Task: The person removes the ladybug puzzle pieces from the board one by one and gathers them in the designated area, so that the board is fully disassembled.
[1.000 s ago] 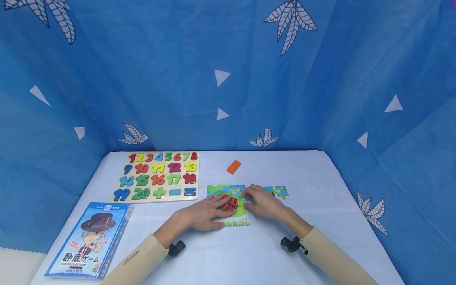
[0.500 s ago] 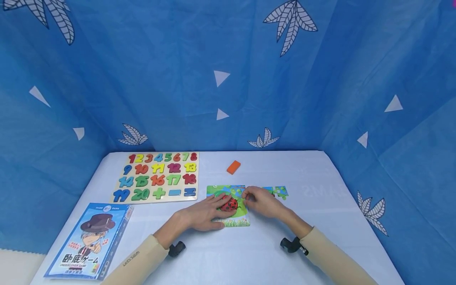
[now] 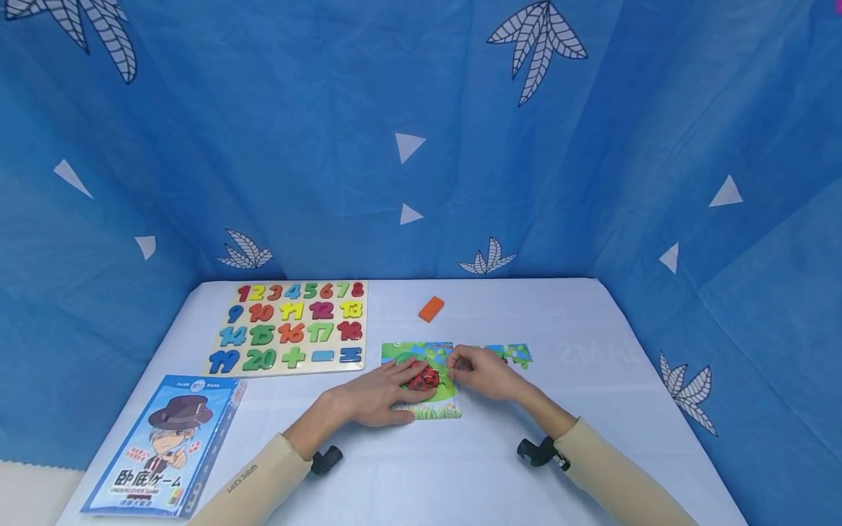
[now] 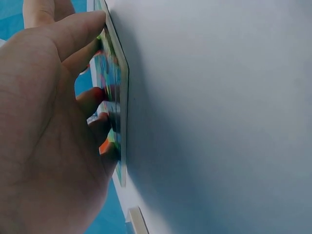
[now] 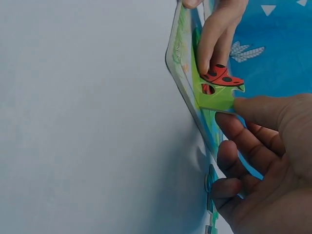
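A ladybug jigsaw puzzle lies flat in its tray at the middle of the table. My left hand rests on its left part with fingers spread, fingertips on the picture by the red ladybug. At the puzzle's right edge, my right hand pinches a jigsaw piece between thumb and forefinger. This piece is green with part of the red spotted ladybug, and its near end is tilted up from the tray in the right wrist view. The other right fingers curl loosely below it.
Several loose jigsaw pieces lie just right of my right hand. Behind the puzzle is an orange block. A wooden number board stands at back left, with a blue game box in front. Blue curtains border the table.
The right thumb and forefinger have drawn together at the puzzle's right edge, and the hand has shifted slightly toward me. My left hand stays in place.
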`<act>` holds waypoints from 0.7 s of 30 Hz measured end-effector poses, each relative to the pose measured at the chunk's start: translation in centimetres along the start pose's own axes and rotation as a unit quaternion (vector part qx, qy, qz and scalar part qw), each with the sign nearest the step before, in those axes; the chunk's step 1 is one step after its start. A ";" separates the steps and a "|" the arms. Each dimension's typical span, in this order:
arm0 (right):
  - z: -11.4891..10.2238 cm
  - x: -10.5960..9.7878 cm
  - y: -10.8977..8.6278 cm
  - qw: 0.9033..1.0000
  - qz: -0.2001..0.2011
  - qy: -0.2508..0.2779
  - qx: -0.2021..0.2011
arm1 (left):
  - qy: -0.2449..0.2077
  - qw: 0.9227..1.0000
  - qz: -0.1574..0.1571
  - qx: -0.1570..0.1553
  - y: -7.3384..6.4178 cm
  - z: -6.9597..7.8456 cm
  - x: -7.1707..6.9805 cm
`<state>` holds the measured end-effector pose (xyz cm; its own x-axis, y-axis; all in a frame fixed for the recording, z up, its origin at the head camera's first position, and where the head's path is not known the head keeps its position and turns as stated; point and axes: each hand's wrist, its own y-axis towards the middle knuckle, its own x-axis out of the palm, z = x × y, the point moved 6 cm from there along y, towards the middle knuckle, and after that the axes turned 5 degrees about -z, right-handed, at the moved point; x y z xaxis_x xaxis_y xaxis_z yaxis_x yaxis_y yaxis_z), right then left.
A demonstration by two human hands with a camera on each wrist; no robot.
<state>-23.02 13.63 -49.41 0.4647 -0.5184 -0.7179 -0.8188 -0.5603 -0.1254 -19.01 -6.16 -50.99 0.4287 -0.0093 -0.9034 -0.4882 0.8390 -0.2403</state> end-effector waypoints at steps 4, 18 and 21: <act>0.3 0.1 -0.1 1.000 -0.008 0.026 0.008 | 0.005 1.000 0.000 0.000 0.0 0.1 -0.1; 0.7 -1.6 -0.6 0.996 -0.002 0.078 0.032 | 0.011 1.000 0.004 -0.005 0.1 0.0 -0.1; 1.2 -2.4 -1.1 0.996 0.005 0.075 0.040 | 0.008 1.000 0.003 -0.003 0.1 0.1 -0.2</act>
<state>-23.67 16.27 -48.41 0.4961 -0.6179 -0.6100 -0.8455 -0.5036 -0.1775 -19.06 -5.99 -50.85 0.4133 -0.0126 -0.9105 -0.4952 0.8360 -0.2363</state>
